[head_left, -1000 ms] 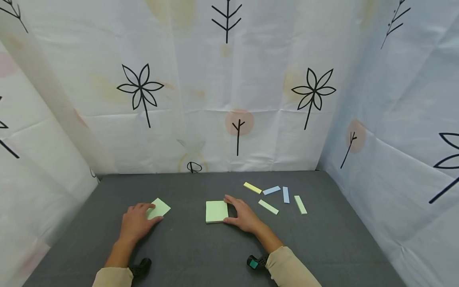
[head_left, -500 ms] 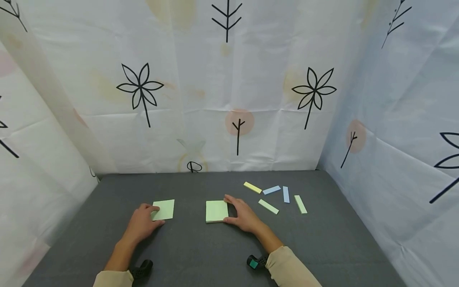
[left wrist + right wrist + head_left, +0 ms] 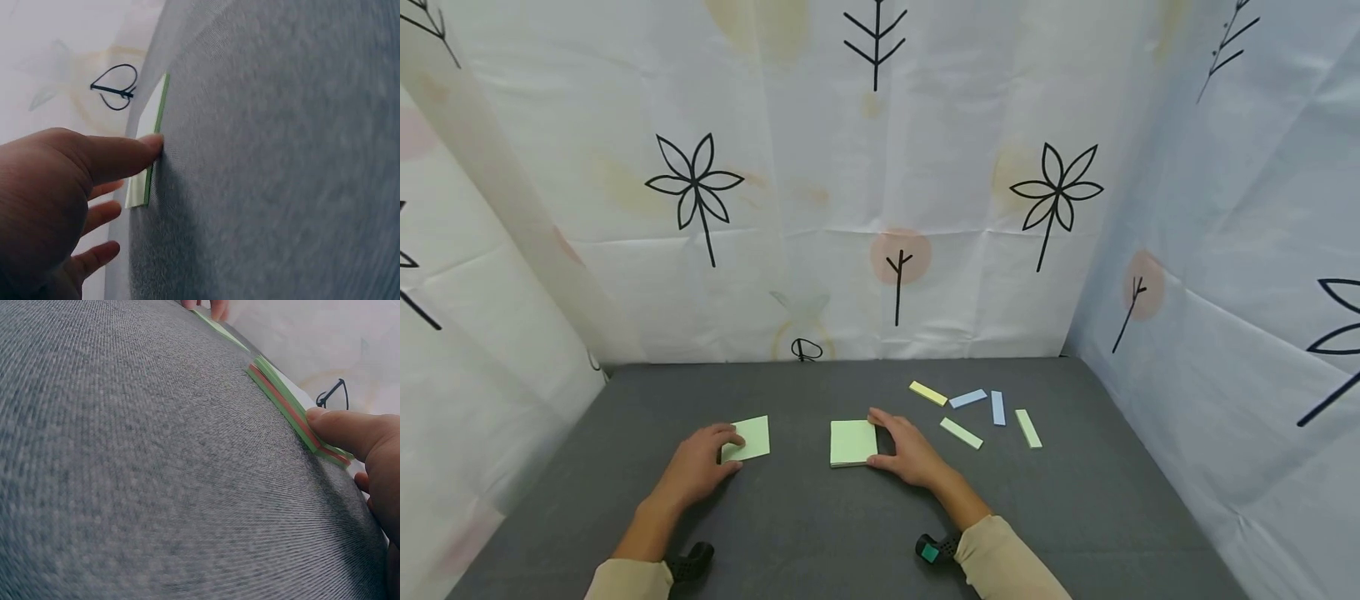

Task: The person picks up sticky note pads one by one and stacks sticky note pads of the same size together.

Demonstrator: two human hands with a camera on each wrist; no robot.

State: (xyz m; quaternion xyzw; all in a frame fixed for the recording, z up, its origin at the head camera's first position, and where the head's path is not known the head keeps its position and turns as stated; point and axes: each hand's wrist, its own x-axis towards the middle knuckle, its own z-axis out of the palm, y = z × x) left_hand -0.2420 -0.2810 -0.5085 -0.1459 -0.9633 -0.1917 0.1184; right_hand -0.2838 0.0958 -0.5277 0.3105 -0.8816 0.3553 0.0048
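A thin pale green sticky note pad lies flat on the left half of the table. My left hand grips its left side, with the thumb at the near edge and fingertips over the top. Right of it sits a thicker sticky note stack, pale green on top. In the right wrist view an orange-red layer shows between its green layers. My right hand holds this stack by its right side, thumb at the near edge and index finger at the far right corner.
Several narrow sticky note strips lie behind and right of the right hand: a yellow strip, blue strips and green strips. The grey table ends at white patterned cloth walls.
The left pad has turned from a diamond-like angle to nearly square and shifted slightly right with my left hand. My right hand and the thicker stack have stayed put.
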